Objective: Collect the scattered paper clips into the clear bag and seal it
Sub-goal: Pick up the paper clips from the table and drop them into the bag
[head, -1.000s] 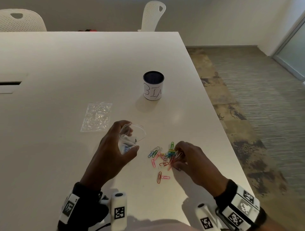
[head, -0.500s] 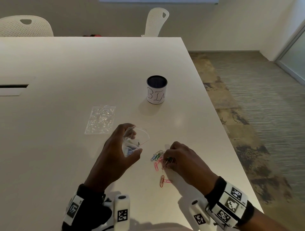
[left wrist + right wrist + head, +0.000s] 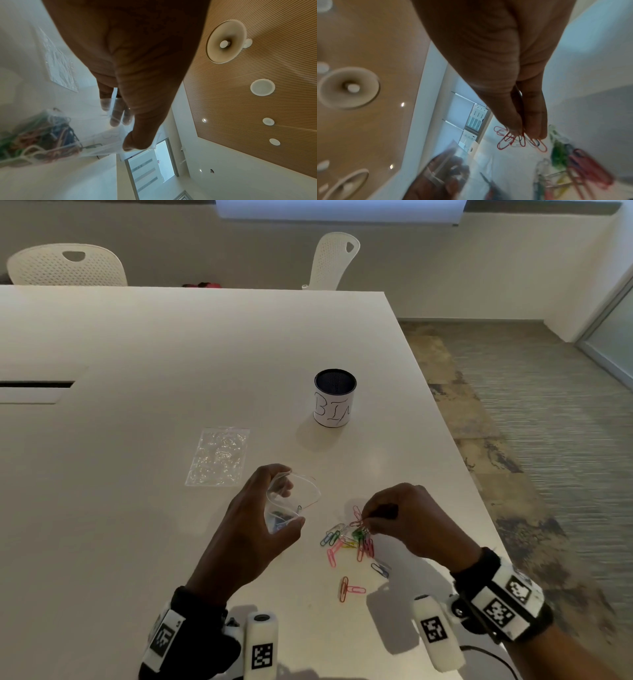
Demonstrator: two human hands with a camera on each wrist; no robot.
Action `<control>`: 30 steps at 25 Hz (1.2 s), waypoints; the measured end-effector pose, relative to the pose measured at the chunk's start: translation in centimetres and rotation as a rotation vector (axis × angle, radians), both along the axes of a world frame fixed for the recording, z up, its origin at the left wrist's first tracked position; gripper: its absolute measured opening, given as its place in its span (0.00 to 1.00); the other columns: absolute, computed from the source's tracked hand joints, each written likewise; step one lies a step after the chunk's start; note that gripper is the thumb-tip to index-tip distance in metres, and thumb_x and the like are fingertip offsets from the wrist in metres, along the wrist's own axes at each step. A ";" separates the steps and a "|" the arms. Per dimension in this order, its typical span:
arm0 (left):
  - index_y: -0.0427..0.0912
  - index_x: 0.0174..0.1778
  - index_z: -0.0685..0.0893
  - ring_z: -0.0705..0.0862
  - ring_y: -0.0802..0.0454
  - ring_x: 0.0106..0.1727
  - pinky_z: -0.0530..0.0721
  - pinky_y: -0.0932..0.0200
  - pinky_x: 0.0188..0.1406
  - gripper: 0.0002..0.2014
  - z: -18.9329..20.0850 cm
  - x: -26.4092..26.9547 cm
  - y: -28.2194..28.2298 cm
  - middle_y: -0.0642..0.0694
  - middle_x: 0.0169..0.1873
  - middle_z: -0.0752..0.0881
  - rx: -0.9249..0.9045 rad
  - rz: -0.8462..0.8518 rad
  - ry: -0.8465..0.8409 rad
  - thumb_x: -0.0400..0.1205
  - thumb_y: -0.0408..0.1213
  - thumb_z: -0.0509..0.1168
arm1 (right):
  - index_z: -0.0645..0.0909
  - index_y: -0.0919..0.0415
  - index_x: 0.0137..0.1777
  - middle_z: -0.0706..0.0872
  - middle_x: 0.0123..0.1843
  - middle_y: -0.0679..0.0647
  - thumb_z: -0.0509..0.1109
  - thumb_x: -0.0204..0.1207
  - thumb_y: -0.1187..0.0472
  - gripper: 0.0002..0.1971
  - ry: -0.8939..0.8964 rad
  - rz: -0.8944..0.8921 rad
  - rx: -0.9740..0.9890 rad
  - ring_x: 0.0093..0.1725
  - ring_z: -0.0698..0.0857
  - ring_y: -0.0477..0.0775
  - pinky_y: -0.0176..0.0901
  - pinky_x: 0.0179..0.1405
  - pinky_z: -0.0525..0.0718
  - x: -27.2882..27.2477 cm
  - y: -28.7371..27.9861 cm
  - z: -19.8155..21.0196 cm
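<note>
Bag (image 3: 291,505): clear, small, thin plastic, crinkled; mouth held open, facing right. Off the table (image 3: 137,354), in left hand (image 3: 253,529), thumb & fingers curled round it. Left wrist view: fingers (image 3: 114,119) seen through the film, thumb pressed on outside. Bottom of bag (image 3: 42,136) holds a tangle of clips already, green, red, blue, white.

Clips (image 3: 346,542): coloured wire, mixed pink, red, green, blue, yellow, white. Loose cluster on table, near-right edge, just right of bag. Two lie apart nearer the person, orange-red + pink, touching (image 3: 349,589); one blue (image 3: 379,569) near right of cluster.

Right hand (image 3: 407,522): above far-right part of cluster, thumb & fingertips pinched on a few clips. Right wrist view: red, blue & pale clips (image 3: 520,140) fan out below the pinch; exact count unclear, blurred.

Other items:
- Cup (image 3: 335,397): white cyl., dark rim, "BIN" handwritten, upright, far of the hands.
- Spare bags (image 3: 219,455): flat clear pack, left of cup, far-left of held bag.
- Chairs, 2, white, perforated (image 3: 66,265) (image 3: 334,260), far side of table.
- Wrist bands w/ square b&w markers, both wrists (image 3: 507,607).
</note>
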State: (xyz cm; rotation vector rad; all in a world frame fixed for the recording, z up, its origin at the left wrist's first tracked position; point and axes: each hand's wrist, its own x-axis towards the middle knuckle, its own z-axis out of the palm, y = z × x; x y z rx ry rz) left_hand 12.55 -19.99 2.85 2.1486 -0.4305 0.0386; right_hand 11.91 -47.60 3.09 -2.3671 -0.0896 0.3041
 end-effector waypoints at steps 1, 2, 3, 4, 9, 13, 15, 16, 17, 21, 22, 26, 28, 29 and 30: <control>0.52 0.72 0.73 0.86 0.58 0.60 0.75 0.83 0.56 0.32 0.0 0.0 0.0 0.56 0.56 0.86 -0.002 0.002 -0.001 0.75 0.39 0.80 | 0.94 0.57 0.46 0.96 0.44 0.51 0.82 0.74 0.64 0.03 0.036 -0.052 0.116 0.46 0.94 0.47 0.43 0.54 0.93 0.1 -0.1 0.5; 0.52 0.72 0.73 0.86 0.58 0.60 0.76 0.82 0.56 0.32 0.0 0.1 0.1 0.57 0.57 0.86 -0.003 0.003 0.001 0.75 0.39 0.80 | 0.93 0.59 0.46 0.96 0.44 0.52 0.82 0.74 0.65 0.03 0.069 -0.092 0.232 0.47 0.95 0.47 0.44 0.55 0.93 0.0 -0.1 1.1; 0.52 0.72 0.73 0.86 0.58 0.61 0.76 0.81 0.57 0.32 0.0 0.1 0.1 0.57 0.57 0.85 -0.001 0.001 0.006 0.75 0.40 0.80 | 0.93 0.61 0.47 0.96 0.44 0.53 0.82 0.74 0.66 0.03 0.089 -0.117 0.331 0.48 0.95 0.49 0.46 0.57 0.93 0.0 0.0 1.9; 0.53 0.73 0.72 0.86 0.58 0.62 0.77 0.79 0.58 0.32 0.0 0.2 0.1 0.57 0.57 0.85 0.002 -0.001 0.011 0.75 0.40 0.80 | 0.93 0.62 0.48 0.96 0.45 0.54 0.81 0.75 0.67 0.03 0.092 -0.126 0.409 0.49 0.96 0.51 0.47 0.58 0.93 0.0 0.2 2.7; 0.55 0.72 0.72 0.85 0.59 0.61 0.78 0.80 0.56 0.32 0.2 0.1 -0.1 0.59 0.57 0.84 0.002 -0.011 0.011 0.75 0.40 0.80 | 0.92 0.64 0.50 0.96 0.46 0.57 0.80 0.74 0.69 0.05 -0.017 -0.124 0.656 0.48 0.96 0.55 0.43 0.58 0.92 0.2 2.9 6.5; 0.56 0.70 0.71 0.85 0.62 0.61 0.79 0.83 0.53 0.31 0.3 0.2 -0.4 0.59 0.58 0.84 0.028 -0.007 0.020 0.76 0.41 0.80 | 0.93 0.60 0.50 0.96 0.45 0.51 0.82 0.74 0.66 0.06 -0.135 -0.042 0.567 0.46 0.96 0.48 0.36 0.56 0.91 0.8 5.7 7.4; 0.58 0.69 0.70 0.84 0.66 0.58 0.78 0.85 0.48 0.31 0.5 0.1 -0.5 0.62 0.58 0.83 0.037 0.000 0.028 0.76 0.40 0.80 | 0.93 0.59 0.50 0.96 0.45 0.49 0.82 0.74 0.65 0.06 -0.259 0.016 0.401 0.44 0.94 0.43 0.32 0.52 0.91 1.2 6.7 6.9; 0.59 0.68 0.69 0.84 0.68 0.56 0.78 0.85 0.47 0.31 0.5 0.1 -0.5 0.63 0.58 0.82 0.039 0.001 0.031 0.76 0.39 0.80 | 0.93 0.59 0.50 0.95 0.45 0.48 0.82 0.74 0.65 0.06 -0.313 0.047 0.324 0.44 0.94 0.41 0.29 0.50 0.90 1.4 7.1 6.7; 0.59 0.68 0.69 0.83 0.68 0.55 0.78 0.85 0.46 0.32 0.6 0.1 -0.5 0.63 0.58 0.81 0.041 0.000 0.029 0.76 0.39 0.80 | 0.93 0.58 0.51 0.95 0.45 0.48 0.81 0.75 0.64 0.06 -0.345 0.074 0.270 0.44 0.93 0.40 0.26 0.49 0.89 1.5 7.4 6.4; 0.54 0.71 0.70 0.85 0.64 0.56 0.78 0.85 0.48 0.32 0.3 0.1 -0.4 0.58 0.59 0.83 0.054 -0.005 0.018 0.75 0.40 0.80 | 0.93 0.56 0.53 0.95 0.46 0.47 0.80 0.78 0.64 0.06 -0.367 0.110 0.208 0.45 0.92 0.39 0.23 0.50 0.87 1.7 7.7 6.2; 0.54 0.71 0.71 0.85 0.63 0.57 0.79 0.84 0.49 0.32 0.3 0.1 -0.4 0.58 0.59 0.83 0.051 -0.008 0.015 0.75 0.41 0.80 | 0.93 0.56 0.53 0.95 0.45 0.47 0.79 0.78 0.64 0.06 -0.377 0.101 0.206 0.45 0.92 0.39 0.23 0.50 0.87 1.6 7.4 6.4; 0.55 0.71 0.72 0.85 0.60 0.60 0.82 0.76 0.55 0.31 0.3 0.0 -0.3 0.59 0.58 0.83 -0.003 -0.022 0.016 0.75 0.43 0.78 | 0.92 0.55 0.50 0.93 0.43 0.43 0.80 0.77 0.65 0.05 -0.378 0.010 0.174 0.43 0.91 0.37 0.25 0.48 0.87 1.5 5.1 6.1; 0.55 0.72 0.72 0.85 0.59 0.61 0.81 0.74 0.57 0.31 0.3 0.0 -0.1 0.59 0.57 0.84 -0.009 -0.013 0.016 0.76 0.41 0.79 | 0.90 0.52 0.53 0.91 0.47 0.41 0.80 0.77 0.59 0.07 -0.285 0.031 0.048 0.45 0.90 0.39 0.32 0.49 0.89 1.1 3.6 5.2; 0.55 0.72 0.72 0.85 0.60 0.61 0.80 0.76 0.57 0.31 0.2 -0.1 -0.1 0.59 0.57 0.84 -0.004 -0.008 0.014 0.76 0.40 0.79 | 0.87 0.50 0.59 0.89 0.53 0.42 0.80 0.76 0.54 0.12 -0.204 0.072 -0.056 0.48 0.88 0.39 0.37 0.52 0.90 0.7 2.9 4.5; 0.55 0.72 0.72 0.85 0.60 0.61 0.79 0.78 0.57 0.31 0.2 0.0 -0.1 0.59 0.57 0.84 -0.003 -0.005 0.015 0.76 0.40 0.79 | 0.83 0.48 0.67 0.87 0.61 0.43 0.80 0.74 0.49 0.21 -0.103 0.125 -0.177 0.54 0.86 0.40 0.41 0.56 0.90 0.3 2.2 3.7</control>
